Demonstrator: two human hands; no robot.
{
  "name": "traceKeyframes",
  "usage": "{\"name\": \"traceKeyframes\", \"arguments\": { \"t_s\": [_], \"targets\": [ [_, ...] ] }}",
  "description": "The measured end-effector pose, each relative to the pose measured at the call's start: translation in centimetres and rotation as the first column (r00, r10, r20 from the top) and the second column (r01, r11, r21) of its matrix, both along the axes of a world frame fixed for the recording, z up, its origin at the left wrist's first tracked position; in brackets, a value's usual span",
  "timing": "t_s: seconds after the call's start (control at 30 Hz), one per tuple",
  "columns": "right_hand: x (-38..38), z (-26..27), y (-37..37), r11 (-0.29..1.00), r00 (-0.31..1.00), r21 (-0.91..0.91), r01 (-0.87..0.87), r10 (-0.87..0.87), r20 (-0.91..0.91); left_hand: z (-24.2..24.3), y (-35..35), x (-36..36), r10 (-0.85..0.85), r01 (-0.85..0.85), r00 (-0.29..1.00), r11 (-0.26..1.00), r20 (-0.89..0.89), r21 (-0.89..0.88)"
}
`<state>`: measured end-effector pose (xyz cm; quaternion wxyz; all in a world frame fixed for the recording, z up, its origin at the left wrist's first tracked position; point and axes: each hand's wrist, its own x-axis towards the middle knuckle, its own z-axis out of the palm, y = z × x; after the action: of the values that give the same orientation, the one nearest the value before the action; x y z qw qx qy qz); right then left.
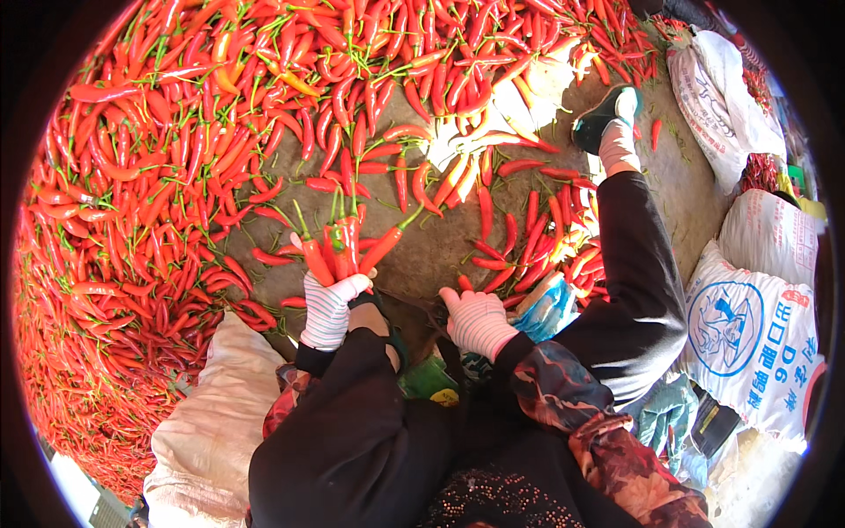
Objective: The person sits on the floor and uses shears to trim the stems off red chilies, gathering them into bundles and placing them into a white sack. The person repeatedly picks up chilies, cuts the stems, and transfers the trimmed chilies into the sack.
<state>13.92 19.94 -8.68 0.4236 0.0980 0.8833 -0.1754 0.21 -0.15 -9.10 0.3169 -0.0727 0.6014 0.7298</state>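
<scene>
My left hand [330, 310], in a white striped glove, grips a bunch of red chili peppers [342, 254] near my left knee. Their green stems point away from me, and one pepper splays out to the right. My right hand [476, 320], gloved alike, is between my knees with its fingers bent. A red pepper tip [465, 282] shows just past its knuckles; whether the fingers hold anything is hidden. Right of that hand, a small heap of loose red peppers [538, 247] lies on the ground by a blue-and-white plastic bag [546, 307].
A large pile of red chili peppers [178, 152] spreads across the left and far side. A pale woven sack [211, 422] stands at my left leg. Printed woven sacks [746, 336] line the right side. My right foot [607, 119] rests on the bare ground [429, 244] farther out.
</scene>
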Motion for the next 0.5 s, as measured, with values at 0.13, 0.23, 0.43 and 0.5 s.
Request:
{"name": "traceKeyframes", "arguments": {
  "t_s": [0.13, 0.23, 0.43, 0.5],
  "targets": [
    [-0.1, -0.3, -1.3, 0.994, 0.995, -0.051, -0.092, 0.090, -0.040, 0.8, 0.3, 0.0, 0.012, -0.013, 1.000, 0.999, 0.025, 0.041],
    [0.0, -0.1, -1.7, 0.998, 0.985, 0.056, -0.038, 0.046, -0.165, 1.3, 0.1, 0.1, 0.031, -0.033, 0.999, 0.998, 0.039, 0.059],
    [0.2, -0.2, -1.5, 1.000, 0.999, -0.015, 0.024, -0.024, 0.032, 1.7, 0.5, 0.0, 0.030, -0.037, 0.997, 0.995, 0.076, 0.095],
    [0.0, -0.5, -1.0, 0.999, 0.993, -0.045, 0.017, -0.011, 0.120, 1.8, 0.9, -0.3, 0.027, -0.036, 0.996, 0.993, 0.088, 0.110]
  ]
}}
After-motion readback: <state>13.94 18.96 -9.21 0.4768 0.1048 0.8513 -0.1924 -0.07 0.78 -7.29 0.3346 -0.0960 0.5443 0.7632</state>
